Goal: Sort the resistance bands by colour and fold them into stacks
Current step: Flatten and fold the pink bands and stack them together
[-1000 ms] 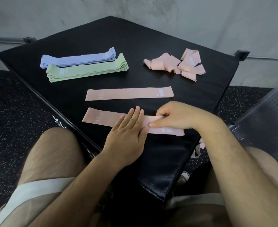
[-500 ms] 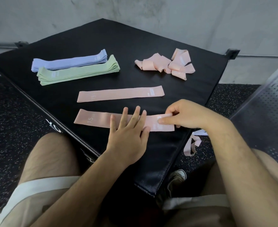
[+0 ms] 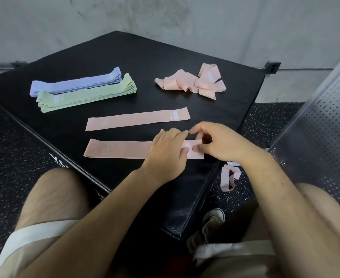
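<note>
Left hand slid right along pink band, toward mat edge.

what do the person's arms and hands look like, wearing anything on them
Both are bare. The left hand and right hand wear no gloves, and no rings show. The left forearm and right forearm have no sleeves, watch or wristband in view; fine hair shows on the right forearm.

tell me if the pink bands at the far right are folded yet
Not folded: the pink pile lies loose, curled and tangled on the black table, unlike the flat green stack.
</note>
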